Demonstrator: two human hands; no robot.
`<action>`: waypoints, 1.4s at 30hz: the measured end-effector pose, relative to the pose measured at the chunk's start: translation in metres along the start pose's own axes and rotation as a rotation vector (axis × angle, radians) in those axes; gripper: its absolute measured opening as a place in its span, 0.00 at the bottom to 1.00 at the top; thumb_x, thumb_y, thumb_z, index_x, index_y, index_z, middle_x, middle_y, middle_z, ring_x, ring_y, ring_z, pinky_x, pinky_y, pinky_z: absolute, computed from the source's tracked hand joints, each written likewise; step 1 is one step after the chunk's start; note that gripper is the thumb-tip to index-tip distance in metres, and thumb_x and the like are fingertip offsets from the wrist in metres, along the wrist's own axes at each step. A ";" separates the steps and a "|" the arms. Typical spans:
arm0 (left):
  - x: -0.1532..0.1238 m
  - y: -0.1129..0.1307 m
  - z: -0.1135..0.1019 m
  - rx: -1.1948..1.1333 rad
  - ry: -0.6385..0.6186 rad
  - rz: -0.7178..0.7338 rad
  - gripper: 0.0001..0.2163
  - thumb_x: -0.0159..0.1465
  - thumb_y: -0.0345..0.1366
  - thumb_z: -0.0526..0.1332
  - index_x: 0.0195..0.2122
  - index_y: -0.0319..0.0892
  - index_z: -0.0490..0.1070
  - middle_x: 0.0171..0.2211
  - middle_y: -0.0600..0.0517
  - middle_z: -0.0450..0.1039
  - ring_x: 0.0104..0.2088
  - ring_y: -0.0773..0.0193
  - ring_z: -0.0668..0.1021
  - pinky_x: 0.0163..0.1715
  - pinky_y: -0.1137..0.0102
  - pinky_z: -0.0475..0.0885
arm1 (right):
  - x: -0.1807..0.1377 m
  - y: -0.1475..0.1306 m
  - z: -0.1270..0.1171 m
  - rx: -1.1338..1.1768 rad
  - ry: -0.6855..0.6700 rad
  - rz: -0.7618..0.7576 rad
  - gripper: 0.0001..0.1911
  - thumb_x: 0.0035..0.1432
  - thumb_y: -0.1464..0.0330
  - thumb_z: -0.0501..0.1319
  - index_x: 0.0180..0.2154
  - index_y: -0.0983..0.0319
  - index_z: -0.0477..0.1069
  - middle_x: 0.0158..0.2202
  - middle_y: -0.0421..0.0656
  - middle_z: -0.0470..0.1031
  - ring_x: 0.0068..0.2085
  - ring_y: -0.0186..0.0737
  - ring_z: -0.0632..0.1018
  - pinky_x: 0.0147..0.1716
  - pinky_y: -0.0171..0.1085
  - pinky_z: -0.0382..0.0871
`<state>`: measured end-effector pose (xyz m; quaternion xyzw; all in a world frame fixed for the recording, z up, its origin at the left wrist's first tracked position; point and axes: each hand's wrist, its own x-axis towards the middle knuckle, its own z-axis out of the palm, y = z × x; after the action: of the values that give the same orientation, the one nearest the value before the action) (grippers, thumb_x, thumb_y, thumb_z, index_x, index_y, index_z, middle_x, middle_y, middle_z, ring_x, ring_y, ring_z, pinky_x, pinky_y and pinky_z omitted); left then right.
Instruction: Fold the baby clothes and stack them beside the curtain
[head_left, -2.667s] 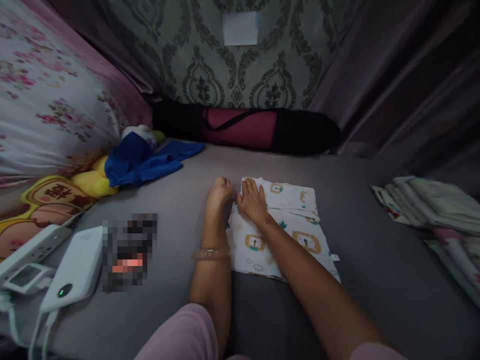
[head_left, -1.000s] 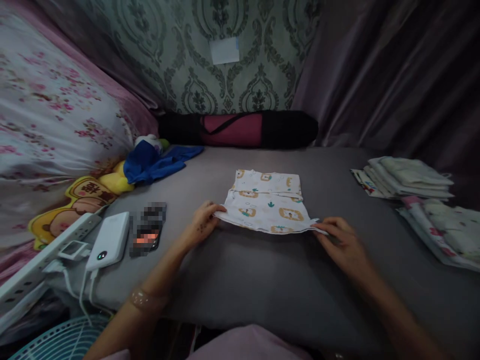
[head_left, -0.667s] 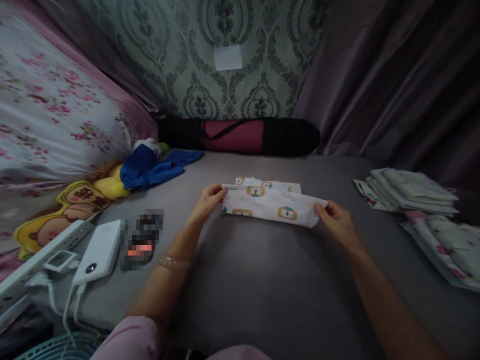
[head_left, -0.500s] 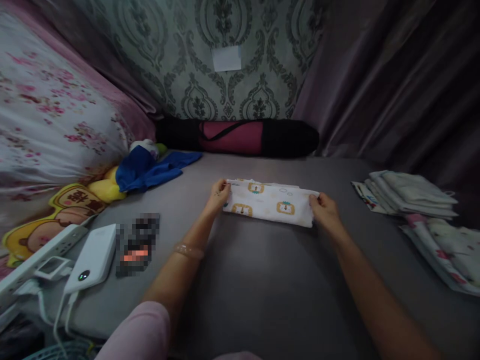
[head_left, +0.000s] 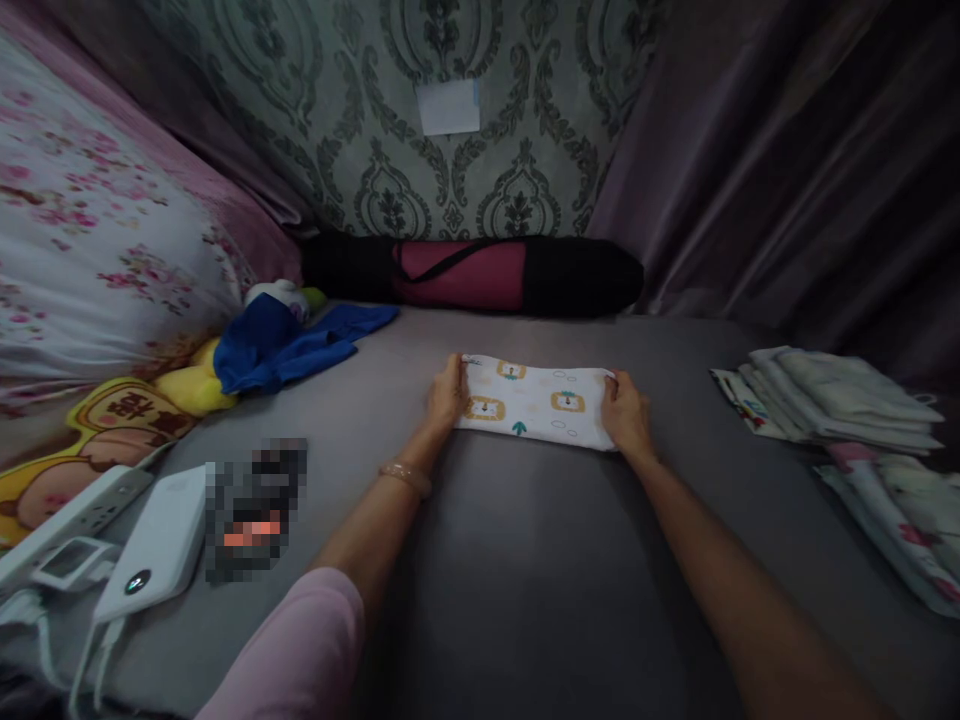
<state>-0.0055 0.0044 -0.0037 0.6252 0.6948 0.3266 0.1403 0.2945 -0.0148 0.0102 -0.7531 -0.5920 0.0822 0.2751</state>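
Observation:
A small white garment [head_left: 536,400] printed with lion heads lies folded into a flat strip on the grey bed sheet [head_left: 525,560]. My left hand [head_left: 447,392] grips its left end, fingers curled over the edge. At its right end my right hand [head_left: 627,418] holds the cloth the same way. Both hands rest low on the sheet with the folded garment stretched between them.
Folded clothes [head_left: 832,395] are stacked at the right. A blue cloth [head_left: 292,335] and yellow plush toy [head_left: 184,385] lie at the left, below a floral pillow [head_left: 97,250]. A white power bank [head_left: 154,550] and power strip [head_left: 60,515] sit near left. A black-and-pink roll [head_left: 472,272] lies against the wall.
My hands took the garment's near edge, lifted it and folded it away over the far half. The garment now lies as a narrower strip, pressed down at both ends.

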 end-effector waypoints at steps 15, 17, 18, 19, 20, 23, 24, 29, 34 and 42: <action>0.005 0.016 -0.008 0.283 -0.123 -0.152 0.17 0.70 0.43 0.46 0.49 0.37 0.66 0.41 0.36 0.75 0.41 0.51 0.79 0.39 0.64 0.69 | 0.010 -0.006 -0.004 -0.200 -0.116 0.204 0.25 0.65 0.58 0.47 0.45 0.69 0.73 0.41 0.61 0.76 0.45 0.56 0.78 0.42 0.47 0.69; 0.001 0.022 -0.014 0.301 -0.060 -0.131 0.17 0.69 0.41 0.49 0.50 0.34 0.65 0.46 0.33 0.72 0.46 0.49 0.77 0.42 0.62 0.69 | 0.011 -0.006 -0.009 -0.175 -0.142 0.212 0.24 0.65 0.58 0.48 0.45 0.69 0.74 0.42 0.61 0.76 0.46 0.56 0.77 0.43 0.47 0.69; -0.002 0.026 -0.016 0.306 -0.017 -0.104 0.17 0.69 0.41 0.49 0.50 0.32 0.64 0.49 0.32 0.70 0.49 0.47 0.75 0.45 0.61 0.69 | 0.010 -0.008 -0.011 -0.165 -0.126 0.206 0.24 0.65 0.59 0.47 0.47 0.69 0.73 0.43 0.61 0.76 0.47 0.56 0.77 0.44 0.47 0.69; -0.006 0.031 -0.017 0.307 0.018 -0.062 0.18 0.69 0.41 0.49 0.52 0.31 0.64 0.52 0.30 0.67 0.52 0.46 0.73 0.48 0.59 0.67 | 0.007 -0.011 -0.013 -0.159 -0.088 0.181 0.25 0.65 0.60 0.46 0.50 0.70 0.71 0.46 0.62 0.74 0.49 0.56 0.76 0.45 0.48 0.68; -0.010 0.037 -0.017 0.306 0.035 -0.002 0.20 0.69 0.41 0.49 0.54 0.30 0.63 0.56 0.29 0.64 0.55 0.45 0.70 0.52 0.57 0.65 | 0.004 -0.015 -0.014 -0.159 -0.039 0.128 0.26 0.66 0.61 0.45 0.54 0.72 0.67 0.49 0.63 0.72 0.52 0.56 0.74 0.48 0.49 0.67; -0.024 0.058 -0.008 0.317 -0.021 0.216 0.24 0.70 0.43 0.46 0.61 0.29 0.57 0.63 0.32 0.56 0.65 0.45 0.58 0.62 0.55 0.52 | -0.011 -0.034 -0.010 -0.198 0.033 -0.165 0.30 0.67 0.62 0.42 0.62 0.75 0.56 0.63 0.62 0.59 0.64 0.56 0.59 0.59 0.50 0.55; -0.029 0.064 -0.002 0.331 -0.059 0.278 0.26 0.70 0.44 0.46 0.63 0.29 0.56 0.65 0.34 0.54 0.66 0.46 0.54 0.64 0.55 0.48 | -0.016 -0.039 -0.006 -0.221 0.008 -0.263 0.31 0.67 0.61 0.42 0.64 0.74 0.53 0.66 0.59 0.54 0.67 0.55 0.54 0.62 0.50 0.49; -0.039 0.067 0.029 0.435 -0.197 0.282 0.31 0.69 0.49 0.42 0.66 0.31 0.51 0.67 0.38 0.50 0.68 0.47 0.49 0.65 0.53 0.43 | -0.026 -0.041 0.018 -0.331 -0.184 -0.363 0.34 0.67 0.57 0.38 0.67 0.70 0.49 0.69 0.51 0.48 0.69 0.51 0.46 0.65 0.53 0.37; -0.031 0.049 0.037 0.469 -0.240 0.208 0.33 0.68 0.53 0.41 0.67 0.33 0.50 0.68 0.37 0.48 0.68 0.47 0.51 0.65 0.52 0.45 | -0.016 -0.026 0.027 -0.321 -0.305 -0.250 0.35 0.67 0.55 0.38 0.67 0.70 0.48 0.69 0.51 0.47 0.68 0.51 0.48 0.64 0.54 0.43; -0.019 0.022 0.018 0.442 -0.253 0.114 0.30 0.69 0.49 0.40 0.67 0.36 0.50 0.68 0.42 0.48 0.67 0.46 0.54 0.63 0.54 0.50 | -0.015 -0.025 0.027 -0.299 -0.318 -0.257 0.35 0.67 0.54 0.37 0.67 0.69 0.47 0.69 0.50 0.47 0.68 0.51 0.47 0.65 0.53 0.41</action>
<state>0.0256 -0.0085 -0.0069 0.7146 0.6900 0.0934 0.0676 0.2567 -0.0167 -0.0028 -0.6817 -0.7241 0.0754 0.0722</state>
